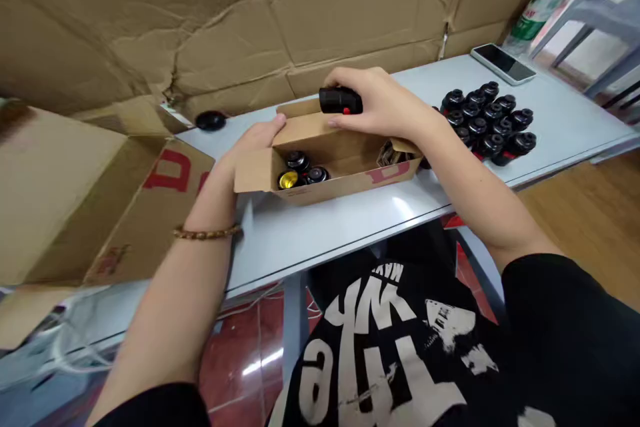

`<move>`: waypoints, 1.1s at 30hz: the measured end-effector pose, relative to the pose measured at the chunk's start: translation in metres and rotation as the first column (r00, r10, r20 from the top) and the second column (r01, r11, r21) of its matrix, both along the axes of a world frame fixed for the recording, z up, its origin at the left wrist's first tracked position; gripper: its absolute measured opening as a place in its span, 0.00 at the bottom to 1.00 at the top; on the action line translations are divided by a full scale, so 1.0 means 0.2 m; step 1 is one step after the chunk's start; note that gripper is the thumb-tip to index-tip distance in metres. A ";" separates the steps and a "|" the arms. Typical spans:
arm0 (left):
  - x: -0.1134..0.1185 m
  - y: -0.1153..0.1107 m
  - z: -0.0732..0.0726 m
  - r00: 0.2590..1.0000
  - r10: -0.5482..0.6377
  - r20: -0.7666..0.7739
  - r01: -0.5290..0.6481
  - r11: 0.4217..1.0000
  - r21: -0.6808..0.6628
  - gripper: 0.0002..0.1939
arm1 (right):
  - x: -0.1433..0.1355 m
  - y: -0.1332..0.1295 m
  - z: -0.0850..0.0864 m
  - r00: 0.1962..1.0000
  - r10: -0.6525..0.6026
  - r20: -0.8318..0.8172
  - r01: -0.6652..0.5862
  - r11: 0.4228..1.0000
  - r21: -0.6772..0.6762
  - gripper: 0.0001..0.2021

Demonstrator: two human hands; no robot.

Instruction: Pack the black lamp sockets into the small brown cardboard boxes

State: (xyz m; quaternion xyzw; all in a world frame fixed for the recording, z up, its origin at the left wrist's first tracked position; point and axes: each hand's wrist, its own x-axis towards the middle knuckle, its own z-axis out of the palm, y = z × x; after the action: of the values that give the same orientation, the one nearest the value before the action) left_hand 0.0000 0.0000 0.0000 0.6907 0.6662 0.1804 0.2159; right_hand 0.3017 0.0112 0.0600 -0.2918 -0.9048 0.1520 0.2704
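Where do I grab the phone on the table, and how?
Grip the phone at the middle of its two long edges, coming from above on the side nearest you. It lies flat with its screen up, so those edges face sideways for your thumb and fingers. Go gently: the plastic bottle is close to its far edge.

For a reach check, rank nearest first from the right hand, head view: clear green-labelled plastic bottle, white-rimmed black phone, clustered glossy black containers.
1. Clustered containers, right of right hand
2. Phone, behind containers
3. Bottle, far right beyond phone
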 end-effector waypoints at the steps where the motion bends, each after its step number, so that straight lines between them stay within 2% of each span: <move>1: 0.00 0.00 0.00 1.000 0.005 -0.002 -0.005 1.000 0.003 0.33 | 0.00 0.00 0.00 1.000 -0.003 0.004 0.003 1.000 -0.002 0.14; 9: 0.02 -0.03 0.01 0.998 -0.003 0.058 0.002 1.000 0.022 0.32 | 0.01 -0.01 0.01 0.998 -0.050 0.029 0.050 0.999 -0.015 0.17; 17: 0.03 -0.04 0.03 0.995 0.042 0.091 -0.041 0.999 -0.012 0.30 | 0.01 -0.01 0.00 0.999 -0.042 0.030 0.041 0.999 0.023 0.14; 24: 0.06 -0.07 0.06 0.994 0.049 0.101 -0.045 0.998 -0.038 0.28 | 0.01 -0.03 0.03 0.998 -0.063 -0.002 0.063 0.996 0.069 0.13; 28: 0.04 -0.05 0.04 0.995 0.045 0.087 -0.044 0.999 -0.022 0.30 | 0.01 -0.03 0.02 0.999 -0.030 -0.019 0.031 0.998 0.063 0.12; 33: 0.02 -0.03 0.02 0.996 -0.001 0.084 -0.002 0.999 0.039 0.32 | 0.01 0.00 -0.01 0.999 0.007 -0.043 -0.005 0.999 0.050 0.15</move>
State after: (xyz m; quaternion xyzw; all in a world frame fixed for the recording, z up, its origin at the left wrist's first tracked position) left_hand 0.0042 -0.0069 0.0031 0.6865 0.6529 0.2224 0.2303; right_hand 0.3033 0.0107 0.0574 -0.2790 -0.9030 0.1364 0.2968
